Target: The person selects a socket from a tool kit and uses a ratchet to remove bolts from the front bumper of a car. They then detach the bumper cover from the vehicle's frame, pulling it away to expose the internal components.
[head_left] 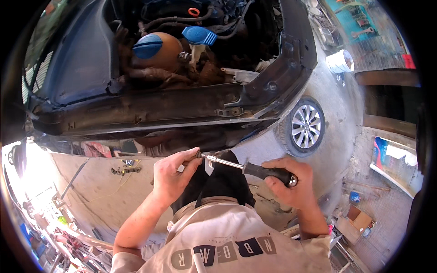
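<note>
In front of my body I hold a driver [266,172] with a black handle and a shiny metal shaft. My right hand [293,184] is wrapped round its handle. At the tip of the shaft, on the left, the thumb and forefinger of my left hand [173,175] pinch a small dark fastener [199,155]; it looks like a bolt or screw, but the fingers partly hide it. Just beyond both hands runs the dark fender edge [182,111] of a car. Its engine bay lies uncovered, with a brownish tank under a blue cap [148,46] and a second blue cap [199,35].
A loose wheel [306,127] lies on the floor at the right of the car. Farther back stands a white bucket [340,61]. A cardboard box [357,220] is at the lower right. Small dark parts [125,171] and a thin bar [75,178] lie on the left.
</note>
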`<state>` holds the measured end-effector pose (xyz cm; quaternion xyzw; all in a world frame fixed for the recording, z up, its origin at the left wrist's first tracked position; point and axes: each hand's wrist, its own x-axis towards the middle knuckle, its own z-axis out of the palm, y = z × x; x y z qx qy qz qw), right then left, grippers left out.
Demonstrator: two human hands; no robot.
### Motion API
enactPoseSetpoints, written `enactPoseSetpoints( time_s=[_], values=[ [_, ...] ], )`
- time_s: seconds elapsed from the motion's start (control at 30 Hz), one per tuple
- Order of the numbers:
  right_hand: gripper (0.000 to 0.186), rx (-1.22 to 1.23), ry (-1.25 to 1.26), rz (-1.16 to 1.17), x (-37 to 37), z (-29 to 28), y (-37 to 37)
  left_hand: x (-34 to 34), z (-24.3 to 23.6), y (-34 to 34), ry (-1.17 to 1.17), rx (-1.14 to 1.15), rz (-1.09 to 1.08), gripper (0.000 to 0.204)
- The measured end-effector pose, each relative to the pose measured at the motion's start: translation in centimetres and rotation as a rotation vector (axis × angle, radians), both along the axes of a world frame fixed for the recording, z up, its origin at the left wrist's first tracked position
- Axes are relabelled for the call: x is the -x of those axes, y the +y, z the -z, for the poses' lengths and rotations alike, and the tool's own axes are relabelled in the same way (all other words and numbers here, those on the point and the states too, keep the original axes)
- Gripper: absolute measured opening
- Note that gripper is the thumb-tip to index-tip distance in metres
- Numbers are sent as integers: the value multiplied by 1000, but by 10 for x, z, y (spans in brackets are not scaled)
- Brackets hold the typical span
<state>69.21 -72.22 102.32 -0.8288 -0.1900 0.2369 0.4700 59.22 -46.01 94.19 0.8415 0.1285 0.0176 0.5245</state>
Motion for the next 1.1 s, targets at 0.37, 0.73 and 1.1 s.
enactPoseSetpoints(
  time_s=[0.37,0.73,1.1],
  values=[
    [35,51,42,97,-55,5,-22,-79,1,-11,-37,-115,210,23],
    [30,191,-132,-74,-122,7,-4,-162,26,-8,145,-219,505,16],
    [24,282,-214,-220,-142,8,17,-167,46,-29,250,-326,454,12]
  ],
)
